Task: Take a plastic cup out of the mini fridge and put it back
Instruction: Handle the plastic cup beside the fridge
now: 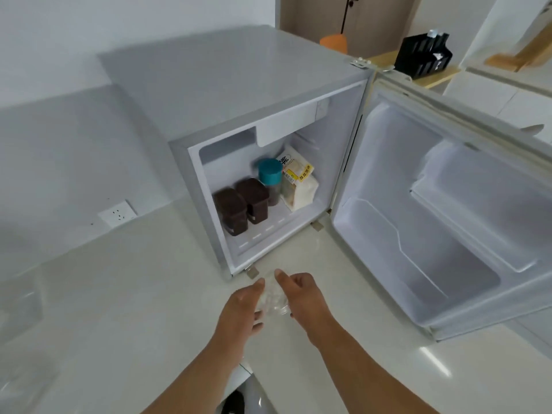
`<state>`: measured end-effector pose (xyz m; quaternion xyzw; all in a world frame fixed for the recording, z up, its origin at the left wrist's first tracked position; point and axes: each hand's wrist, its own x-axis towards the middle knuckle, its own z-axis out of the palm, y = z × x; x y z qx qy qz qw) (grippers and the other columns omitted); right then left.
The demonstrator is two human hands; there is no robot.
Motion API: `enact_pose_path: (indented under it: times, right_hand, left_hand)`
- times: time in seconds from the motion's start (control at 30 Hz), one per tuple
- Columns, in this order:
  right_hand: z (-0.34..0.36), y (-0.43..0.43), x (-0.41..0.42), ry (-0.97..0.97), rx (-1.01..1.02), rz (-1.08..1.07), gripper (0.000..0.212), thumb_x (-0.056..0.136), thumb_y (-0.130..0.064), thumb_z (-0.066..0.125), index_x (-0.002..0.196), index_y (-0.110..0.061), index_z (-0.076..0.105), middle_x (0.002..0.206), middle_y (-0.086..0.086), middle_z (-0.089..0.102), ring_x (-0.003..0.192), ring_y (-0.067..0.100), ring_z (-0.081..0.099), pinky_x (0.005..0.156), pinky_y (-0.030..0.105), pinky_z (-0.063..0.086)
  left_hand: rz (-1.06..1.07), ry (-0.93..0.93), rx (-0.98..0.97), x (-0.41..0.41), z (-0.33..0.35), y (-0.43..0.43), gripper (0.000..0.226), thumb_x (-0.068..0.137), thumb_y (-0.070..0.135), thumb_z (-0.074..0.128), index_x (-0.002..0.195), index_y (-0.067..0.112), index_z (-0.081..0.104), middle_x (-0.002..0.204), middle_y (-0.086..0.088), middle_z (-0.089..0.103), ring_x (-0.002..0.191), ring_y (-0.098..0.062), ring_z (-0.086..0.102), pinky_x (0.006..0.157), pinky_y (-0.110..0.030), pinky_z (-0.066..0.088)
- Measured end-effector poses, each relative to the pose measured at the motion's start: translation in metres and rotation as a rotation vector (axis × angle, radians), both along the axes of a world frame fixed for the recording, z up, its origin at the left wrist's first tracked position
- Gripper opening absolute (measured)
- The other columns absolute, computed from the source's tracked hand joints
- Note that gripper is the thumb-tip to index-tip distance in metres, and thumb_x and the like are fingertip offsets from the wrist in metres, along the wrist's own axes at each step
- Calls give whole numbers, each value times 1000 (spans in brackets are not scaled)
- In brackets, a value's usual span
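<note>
A clear plastic cup (273, 298) is held just in front of the open mini fridge (227, 94), low over the pale floor. My left hand (242, 309) cups its left side and my right hand (301, 297) grips its right side, thumb pointing toward the fridge. The fridge door (448, 204) is swung wide open to the right. The cup is transparent and partly hidden by my fingers.
Inside the fridge stand two dark brown containers (240, 206), a jar with a teal lid (270, 174) and a white and yellow food bag (298, 180). A wall socket (117, 213) is at the left. A black rack (422, 55) sits on a wooden surface behind.
</note>
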<state>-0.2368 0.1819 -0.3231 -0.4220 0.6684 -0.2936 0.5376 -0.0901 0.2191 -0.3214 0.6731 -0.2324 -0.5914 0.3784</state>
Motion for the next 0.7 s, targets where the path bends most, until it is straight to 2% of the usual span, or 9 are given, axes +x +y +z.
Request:
enact_pose_path:
  times: [0.2,0.27,0.33,0.37,0.43,0.5,0.6,0.67,0.7]
  right_hand:
    - [-10,23,58,-7,18,43,70,67,-84,58,103,-24,58,101,-1,70,87,15,69,76,33,58]
    - [-17,22,83,-3,33,48,71,66,-84,57,104,-24,58,102,-2,69,87,14,69,75,32,58]
    - [-25,20,110,-11,62,42,72,66,-84,58,105,-25,58,103,-2,69,91,15,69,80,36,60]
    - [-30,18,123,-17,77,37,72,66,-84,58,106,-25,58,104,-2,69,92,16,69,82,37,60]
    - [-39,12,149,-22,100,31,73,68,-84,59,105,-21,59,101,-3,69,89,15,68,80,36,60]
    - [-49,4,171,-31,113,26,72,70,-83,61,99,-17,58,89,-5,65,78,13,64,72,32,56]
    - [-62,-7,197,-56,135,-25,69,69,-81,64,96,-18,58,87,-4,65,74,13,63,68,30,53]
    - [-71,-12,210,-56,151,-58,69,68,-81,65,102,-21,60,97,-1,69,82,15,66,72,32,56]
    - [-75,-15,214,-55,153,-70,69,67,-81,65,100,-21,58,96,-2,68,82,16,66,73,33,56]
  left_hand:
    - [13,-31,23,58,-8,25,59,63,85,67,103,42,71,107,9,76,102,-20,74,78,-38,62]
    - [-10,-45,17,82,-13,26,55,63,86,64,98,44,74,100,13,78,103,-20,73,80,-39,62]
    - [-33,-58,1,105,-17,24,41,64,86,61,88,55,73,91,17,78,103,-21,72,84,-41,63]
    - [-29,-58,-3,117,-19,22,38,64,85,61,86,57,72,92,14,78,104,-22,71,86,-43,63]
    - [-2,-61,3,141,-25,15,49,64,84,61,93,47,74,105,6,76,106,-23,70,91,-45,62]
    - [22,-56,20,162,-37,7,61,65,83,62,105,38,70,115,3,73,107,-22,69,94,-47,60]
    - [-2,-48,21,187,-54,-8,57,68,80,62,99,34,73,107,2,77,104,-22,71,94,-47,60]
    - [-35,-51,16,199,-65,-19,63,72,78,60,93,20,71,95,-1,76,94,-22,71,91,-44,58]
    - [-56,-58,9,204,-70,-24,66,73,78,60,87,13,64,87,-4,69,87,-22,67,86,-42,56]
